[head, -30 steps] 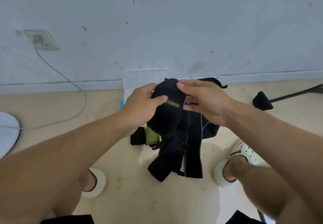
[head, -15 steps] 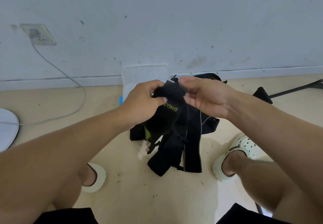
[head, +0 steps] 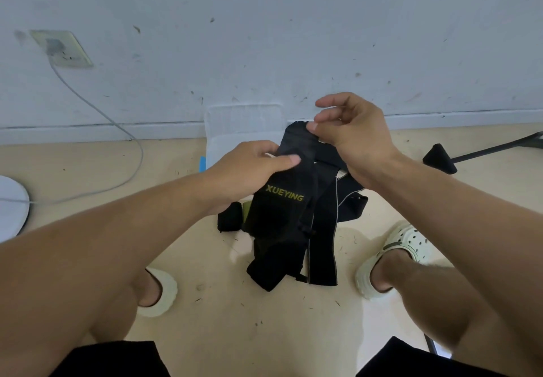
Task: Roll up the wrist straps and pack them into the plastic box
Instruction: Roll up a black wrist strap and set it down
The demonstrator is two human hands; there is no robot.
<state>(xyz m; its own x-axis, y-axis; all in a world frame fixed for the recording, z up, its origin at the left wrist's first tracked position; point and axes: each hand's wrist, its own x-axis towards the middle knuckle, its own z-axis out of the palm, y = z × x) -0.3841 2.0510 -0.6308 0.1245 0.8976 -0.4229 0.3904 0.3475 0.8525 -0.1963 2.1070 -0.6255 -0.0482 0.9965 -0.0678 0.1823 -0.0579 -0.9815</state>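
A black wrist strap (head: 282, 200) with yellow "XUEYING" lettering hangs between my hands above the floor. My left hand (head: 249, 168) grips its upper part, thumb across the front. My right hand (head: 349, 132) pinches the strap's top end between thumb and finger, the other fingers raised. More black straps (head: 321, 247) lie in a loose pile on the floor beneath. A small rolled black strap (head: 229, 218) with a green piece beside it lies left of the pile. The clear plastic box (head: 244, 123) stands against the wall behind my hands.
A grey cable (head: 117, 129) runs from a wall socket (head: 61, 48) across the floor to a white round object (head: 11, 200) at the left edge. A black stand foot (head: 440, 160) lies at right. My feet in pale clogs (head: 402, 247) flank the pile.
My right hand has lifted and pulled the strap's top end up and rightward, so the strap hangs longer and its full lettering shows. My left hand has shifted slightly on the strap.
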